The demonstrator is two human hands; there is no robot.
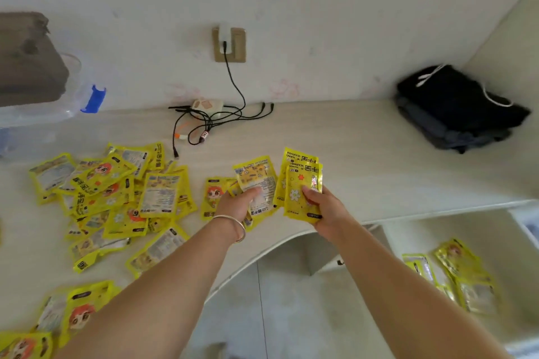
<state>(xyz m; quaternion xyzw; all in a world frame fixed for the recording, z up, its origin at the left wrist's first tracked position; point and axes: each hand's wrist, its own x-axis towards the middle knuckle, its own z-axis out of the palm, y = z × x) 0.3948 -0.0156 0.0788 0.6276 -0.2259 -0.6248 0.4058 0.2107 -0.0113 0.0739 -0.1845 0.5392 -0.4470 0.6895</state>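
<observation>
Hand-warmer packets [159, 194]: yellow foil sachets, most of them in a loose heap on the left of the pale surface [364, 151], some face up and some back up. The work looks like gathering them into one orderly bundle.
Small stack [302, 183]: a few packets held upright and slightly fanned, printed fronts toward the camera, just above the front edge of the surface. It is likely held up so each new packet can be laid on squarely.
Single packet [256, 176]: back side up, tilted toward the small stack and almost touching its left edge. It is probably the next one to join.
Left hand [239, 204]: the arm is stretched forward over the surface. The thumb lies on top of the single packet and the fingers curl under it, pinching its lower end. A silver bangle [237, 226] sits on the wrist.
Right hand [323, 208]: the arm reaches forward from the right. The thumb presses the front of the small stack and the fingers wrap behind it, closed firmly on its lower half.
Cartoon-face packet [212, 195]: lies flat on the surface beside and partly under the left hand, within easy reach.
Near packets [78, 309]: a further cluster at the lower left of the surface.
Lower packets [463, 274]: off the surface at the lower right, on a shelf or the floor; I cannot tell which.
Elsewhere: black cables [215, 122] run from a wall socket [230, 44], folded dark clothes [455, 111] lie in the far right corner, and a clear plastic box [38, 114] stands far left.
</observation>
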